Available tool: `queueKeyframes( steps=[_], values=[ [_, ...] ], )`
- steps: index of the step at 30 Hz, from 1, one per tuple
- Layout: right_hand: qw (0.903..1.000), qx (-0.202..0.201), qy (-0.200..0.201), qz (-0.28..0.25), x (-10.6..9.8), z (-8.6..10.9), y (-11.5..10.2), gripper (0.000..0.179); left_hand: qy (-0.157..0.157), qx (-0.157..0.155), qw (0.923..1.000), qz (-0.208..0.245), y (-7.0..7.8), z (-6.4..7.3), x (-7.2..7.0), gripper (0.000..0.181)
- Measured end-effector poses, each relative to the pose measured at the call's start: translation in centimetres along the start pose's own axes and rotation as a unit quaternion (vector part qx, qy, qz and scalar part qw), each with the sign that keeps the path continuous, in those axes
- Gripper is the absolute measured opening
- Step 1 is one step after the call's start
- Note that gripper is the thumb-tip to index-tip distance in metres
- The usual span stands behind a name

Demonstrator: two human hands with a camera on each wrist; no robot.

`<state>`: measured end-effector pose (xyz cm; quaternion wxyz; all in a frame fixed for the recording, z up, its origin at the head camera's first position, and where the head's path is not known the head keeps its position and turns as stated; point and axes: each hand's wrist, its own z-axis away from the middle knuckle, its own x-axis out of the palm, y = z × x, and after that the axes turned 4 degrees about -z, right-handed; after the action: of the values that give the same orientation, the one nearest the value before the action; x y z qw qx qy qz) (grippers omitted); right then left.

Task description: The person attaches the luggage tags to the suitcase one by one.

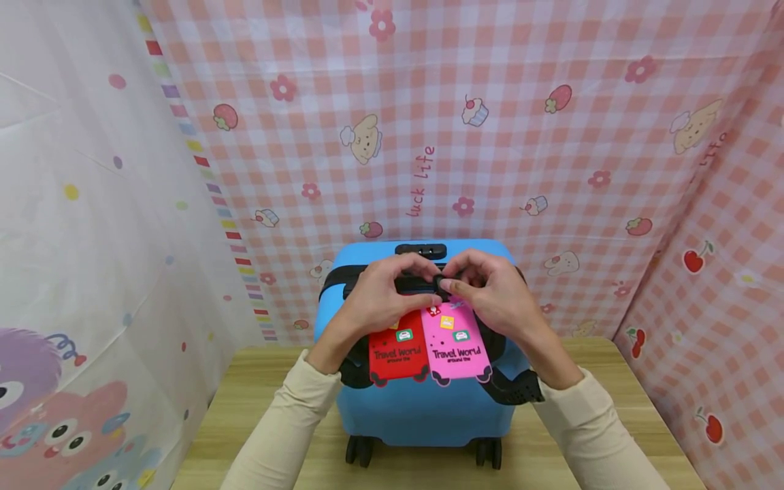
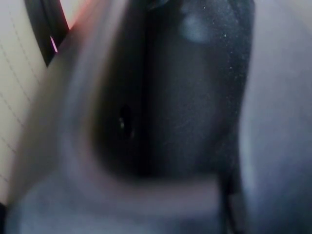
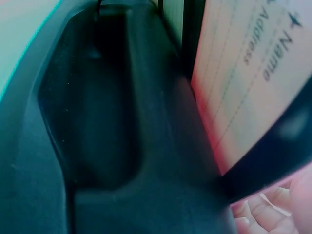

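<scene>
A blue suitcase (image 1: 429, 416) stands upright with a red luggage tag (image 1: 397, 355) and a pink luggage tag (image 1: 458, 354) side by side at its black handle. My left hand (image 1: 381, 294) pinches the black strap (image 1: 439, 286) of the pink tag, thumb at the tag's top edge. From the other side, my right hand (image 1: 501, 294) pinches the same strap, its fingertips close to the left ones. In the right wrist view, a tag's lined card (image 3: 253, 73) reads Name and Address, beside the black handle recess (image 3: 97, 122). The left wrist view is mostly blurred black plastic (image 2: 195, 107).
The suitcase's wheels (image 1: 361, 449) rest on a wood-grain table (image 1: 245, 408). A black combination lock (image 1: 420, 251) sits near its far top edge. Pink checked cloth (image 1: 490, 150) hangs behind and to the right, white patterned cloth (image 1: 92, 258) on the left.
</scene>
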<state>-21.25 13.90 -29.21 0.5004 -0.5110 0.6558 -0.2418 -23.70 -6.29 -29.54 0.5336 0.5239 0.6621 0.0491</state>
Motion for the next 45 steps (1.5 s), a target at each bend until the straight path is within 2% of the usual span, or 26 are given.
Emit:
queueKeyframes(
  steps=[13,22,36,45],
  values=[
    [0.9997,0.004,0.012,0.019,0.3,-0.3,-0.2,0.008,0.010,-0.009,0.9998,0.011,0.0,0.0,0.0,0.026],
    [0.9988,0.023,0.018,0.038,0.3,-0.4,-0.4,0.007,0.012,-0.022,0.9996,0.015,0.0,0.0,0.0,0.022],
    [0.9982,0.043,-0.034,0.024,-0.6,-0.7,-0.2,0.010,0.015,-0.005,0.9999,0.000,-0.1,-0.1,0.2,0.020],
    [0.9984,0.032,-0.042,0.018,-0.8,-0.5,0.1,0.010,0.006,-0.023,0.9997,0.009,0.1,-0.1,0.1,0.017]
  ],
)
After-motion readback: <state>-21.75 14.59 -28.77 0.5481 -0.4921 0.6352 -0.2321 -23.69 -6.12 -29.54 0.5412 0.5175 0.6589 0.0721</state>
